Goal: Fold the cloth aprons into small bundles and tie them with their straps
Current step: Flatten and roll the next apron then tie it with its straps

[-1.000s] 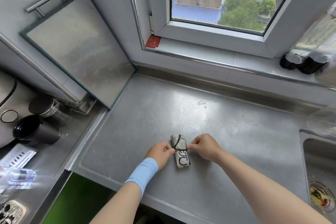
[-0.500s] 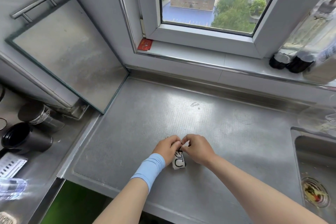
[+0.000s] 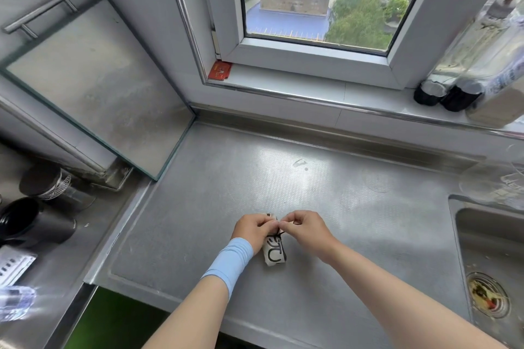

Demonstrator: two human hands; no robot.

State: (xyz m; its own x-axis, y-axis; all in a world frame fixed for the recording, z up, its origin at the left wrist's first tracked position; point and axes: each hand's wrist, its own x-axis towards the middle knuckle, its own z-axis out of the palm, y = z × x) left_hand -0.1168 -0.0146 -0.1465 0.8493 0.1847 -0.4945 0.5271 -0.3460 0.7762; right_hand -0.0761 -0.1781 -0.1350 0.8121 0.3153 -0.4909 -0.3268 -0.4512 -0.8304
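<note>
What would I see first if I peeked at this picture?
First you would spot two hands, the left hand and the right hand, meeting over a small folded apron bundle on the steel counter, pinching its thin black strap. The left wrist wears a light blue band. Behind the counter, a window shows green trees and a blue roof.

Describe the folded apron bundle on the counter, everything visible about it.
The apron bundle is a small, tightly folded packet of pale cloth printed with black letter shapes. It lies flat on the steel counter. A thin black strap crosses its upper part. The left hand and right hand pinch the strap above it, hiding its far end.
</note>
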